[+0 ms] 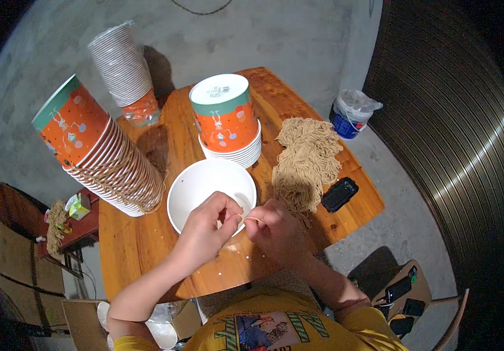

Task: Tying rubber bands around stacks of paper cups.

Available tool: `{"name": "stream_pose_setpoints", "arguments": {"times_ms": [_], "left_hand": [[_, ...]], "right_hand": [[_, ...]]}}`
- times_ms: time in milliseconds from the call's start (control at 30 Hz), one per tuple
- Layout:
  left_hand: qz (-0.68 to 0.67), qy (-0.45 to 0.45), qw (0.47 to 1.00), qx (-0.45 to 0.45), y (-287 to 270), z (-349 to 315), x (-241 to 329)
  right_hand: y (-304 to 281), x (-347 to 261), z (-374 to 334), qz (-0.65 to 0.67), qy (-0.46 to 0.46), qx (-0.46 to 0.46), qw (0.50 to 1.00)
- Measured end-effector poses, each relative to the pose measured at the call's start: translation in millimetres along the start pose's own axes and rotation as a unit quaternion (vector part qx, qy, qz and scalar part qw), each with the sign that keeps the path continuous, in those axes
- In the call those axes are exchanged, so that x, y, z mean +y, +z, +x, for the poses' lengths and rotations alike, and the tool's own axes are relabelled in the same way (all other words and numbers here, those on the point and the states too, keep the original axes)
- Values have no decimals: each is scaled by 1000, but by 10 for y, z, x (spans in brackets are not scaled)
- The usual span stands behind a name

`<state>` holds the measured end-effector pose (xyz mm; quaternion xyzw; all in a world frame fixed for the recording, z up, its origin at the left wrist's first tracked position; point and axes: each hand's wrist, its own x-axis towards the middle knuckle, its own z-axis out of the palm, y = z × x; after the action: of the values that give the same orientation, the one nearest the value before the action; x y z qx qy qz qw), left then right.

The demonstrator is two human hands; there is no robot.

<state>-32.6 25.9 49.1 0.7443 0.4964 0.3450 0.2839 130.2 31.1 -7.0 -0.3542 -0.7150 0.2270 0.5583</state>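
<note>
My left hand [208,225] and my right hand [275,231] are close together over the near right rim of a white paper bucket [190,181], which stands with its open top toward me. Both hands are closed in a pinch on a thin tan cord [254,219], a short piece of which shows between the fingertips. The fingers hide the rest of that cord. To the right of the bucket lies a heap of tan cords [307,155]. Just behind the bucket, a short stack of orange and green paper buckets [224,126] stands upside down.
At the left leans a tall stack of paper buckets [82,126] wound with cord. Behind it stands a plastic-wrapped stack [120,61]. A small black tray [339,194] lies near the right edge of the wooden table [140,263]. A blue pail [348,120] stands on the floor.
</note>
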Motion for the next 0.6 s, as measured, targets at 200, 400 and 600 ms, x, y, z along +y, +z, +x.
{"name": "stream_pose_setpoints", "arguments": {"times_ms": [200,400,600], "left_hand": [[-56,-18,998,-13,10,21,-36],[-133,-30,989,-49,22,43,-71],[-150,-26,985,-76,18,75,-39]], "right_hand": [[-13,-55,30,11,28,-17,999],[-20,-3,21,89,224,-34,970],[31,81,-10,172,223,2,960]]}}
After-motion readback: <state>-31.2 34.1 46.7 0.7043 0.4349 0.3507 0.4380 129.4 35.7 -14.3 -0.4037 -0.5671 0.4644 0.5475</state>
